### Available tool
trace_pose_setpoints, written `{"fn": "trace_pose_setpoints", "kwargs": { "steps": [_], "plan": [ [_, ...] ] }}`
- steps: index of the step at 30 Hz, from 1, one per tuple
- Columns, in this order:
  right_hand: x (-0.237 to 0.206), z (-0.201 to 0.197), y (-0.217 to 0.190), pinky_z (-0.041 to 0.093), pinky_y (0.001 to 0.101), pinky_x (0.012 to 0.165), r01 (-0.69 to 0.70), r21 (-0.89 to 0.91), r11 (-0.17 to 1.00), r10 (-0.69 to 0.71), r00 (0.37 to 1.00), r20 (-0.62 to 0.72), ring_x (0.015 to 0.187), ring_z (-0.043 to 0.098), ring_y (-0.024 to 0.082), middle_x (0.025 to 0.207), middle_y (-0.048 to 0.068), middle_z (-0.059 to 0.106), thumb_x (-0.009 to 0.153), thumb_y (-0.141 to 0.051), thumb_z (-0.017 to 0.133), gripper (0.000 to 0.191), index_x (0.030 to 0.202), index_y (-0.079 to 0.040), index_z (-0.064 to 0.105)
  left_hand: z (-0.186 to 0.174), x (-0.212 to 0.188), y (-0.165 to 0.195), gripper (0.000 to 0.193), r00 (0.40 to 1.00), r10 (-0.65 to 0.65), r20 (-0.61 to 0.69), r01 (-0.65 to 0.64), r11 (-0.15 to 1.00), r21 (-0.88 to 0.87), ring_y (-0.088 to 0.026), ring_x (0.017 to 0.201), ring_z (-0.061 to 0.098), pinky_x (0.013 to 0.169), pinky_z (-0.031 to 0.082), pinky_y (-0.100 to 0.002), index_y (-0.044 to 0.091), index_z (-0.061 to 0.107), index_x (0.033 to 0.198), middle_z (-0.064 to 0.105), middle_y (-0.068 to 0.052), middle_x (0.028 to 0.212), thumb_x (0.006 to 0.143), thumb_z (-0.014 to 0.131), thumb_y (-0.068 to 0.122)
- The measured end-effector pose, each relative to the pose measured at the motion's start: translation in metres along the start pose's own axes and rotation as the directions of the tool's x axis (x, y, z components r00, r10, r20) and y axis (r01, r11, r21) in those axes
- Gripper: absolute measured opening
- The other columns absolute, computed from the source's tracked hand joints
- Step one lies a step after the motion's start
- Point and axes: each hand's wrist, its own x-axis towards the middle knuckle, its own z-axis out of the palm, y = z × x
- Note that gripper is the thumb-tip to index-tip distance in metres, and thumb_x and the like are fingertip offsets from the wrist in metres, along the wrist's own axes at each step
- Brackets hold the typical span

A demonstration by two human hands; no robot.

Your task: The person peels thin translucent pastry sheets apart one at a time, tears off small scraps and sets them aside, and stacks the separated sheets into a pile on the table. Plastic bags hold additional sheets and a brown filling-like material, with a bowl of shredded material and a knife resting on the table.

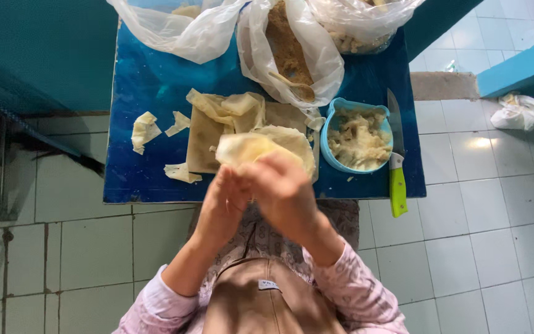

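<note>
Sitting along the far edge of the blue table (149, 80) are 3 clear plastic bags: the left bag (177, 28) is lying slumped and crumpled, the middle bag (288, 52) is hanging open around brown crumbly filling with a spoon (292, 85) resting in it, and the right bag (360, 25) is holding pale lumps. No readable labels are showing on any of them.

Just in front of the middle bag, a stack of thin pale wrappers (230, 127) is lying flat, with torn scraps (144, 130) scattered to its left. A light blue bowl (356, 139) of pale mashed filling is standing at the right of the stack, and a knife with a green handle (397, 179) is lying beside the bowl, its handle jutting over the table's near edge.

Both hands are raised together above the near edge of the table, wrists bent inward. The left hand (224, 204) and right hand (282, 185) are curling their fingers closed around a folded wrapper (248, 148), pinching it between them; it is poking out above the fingertips, over the stack. Pink sleeves are covering both forearms.
</note>
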Motion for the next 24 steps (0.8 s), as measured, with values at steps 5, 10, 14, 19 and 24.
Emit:
{"fn": "trace_pose_setpoints", "kwargs": {
  "steps": [5, 10, 14, 19, 24],
  "plan": [
    [-0.027, 0.000, -0.025, 0.054, 0.0503, 0.096, 0.127, -0.164, 0.978, -0.110, 0.988, 0.107, 0.108, 0.066, 0.038, 0.119, 0.018, 0.065, 0.080, -0.002, 0.072, 0.046, 0.126, 0.003, 0.066, -0.002, -0.002, 0.002, 0.062, 0.973, -0.169, 0.159, 0.197, 0.965, -0.176, -0.027, 0.135, 0.056, 0.114, 0.044, -0.041, 0.011, 0.037, 0.156, 0.054, -0.017, 0.151, 0.105, 0.041, 0.046],
    [-0.056, -0.001, -0.007, 0.057, 0.0399, 0.098, -0.198, 0.094, 0.976, 0.204, 0.978, -0.054, 0.112, 0.069, 0.035, 0.123, 0.015, 0.066, 0.089, 0.006, 0.071, 0.035, 0.121, -0.008, 0.067, -0.010, -0.006, 0.000, 0.065, 0.948, -0.292, 0.129, 0.298, 0.954, -0.036, -0.027, 0.135, 0.055, 0.110, 0.046, -0.041, 0.002, 0.040, 0.156, 0.057, -0.016, 0.149, 0.108, 0.041, 0.045],
    [-0.054, -0.005, 0.007, 0.054, 0.0394, 0.096, -0.275, 0.038, 0.961, 0.277, 0.947, -0.160, 0.111, 0.065, 0.031, 0.119, 0.014, 0.063, 0.084, -0.002, 0.083, 0.043, 0.123, -0.007, 0.066, -0.024, -0.008, -0.008, 0.059, 0.932, -0.336, 0.140, 0.330, 0.942, 0.059, -0.024, 0.125, 0.062, 0.096, 0.057, -0.041, 0.001, 0.047, 0.151, 0.061, -0.015, 0.142, 0.105, 0.051, 0.037],
    [-0.047, -0.006, 0.007, 0.050, 0.0425, 0.102, -0.271, -0.017, 0.962, 0.269, 0.959, -0.088, 0.124, 0.055, 0.035, 0.129, 0.019, 0.057, 0.074, -0.009, 0.087, 0.056, 0.126, -0.007, 0.066, -0.026, -0.011, -0.022, 0.051, 0.974, -0.192, 0.119, 0.144, 0.934, 0.328, -0.014, 0.110, 0.065, 0.089, 0.057, -0.032, 0.001, 0.050, 0.148, 0.065, -0.009, 0.128, 0.101, 0.066, 0.014],
    [-0.062, -0.011, 0.038, 0.054, 0.0360, 0.091, -0.565, 0.676, 0.473, 0.575, 0.779, 0.249, 0.106, 0.064, 0.024, 0.116, 0.016, 0.067, 0.084, -0.006, 0.081, 0.043, 0.122, 0.003, 0.063, -0.026, -0.008, -0.008, 0.032, 0.959, -0.284, -0.015, 0.283, 0.945, 0.164, -0.014, 0.092, 0.072, 0.076, 0.062, -0.032, -0.001, 0.063, 0.130, 0.072, -0.008, 0.111, 0.103, 0.059, 0.017]
  ]
}}
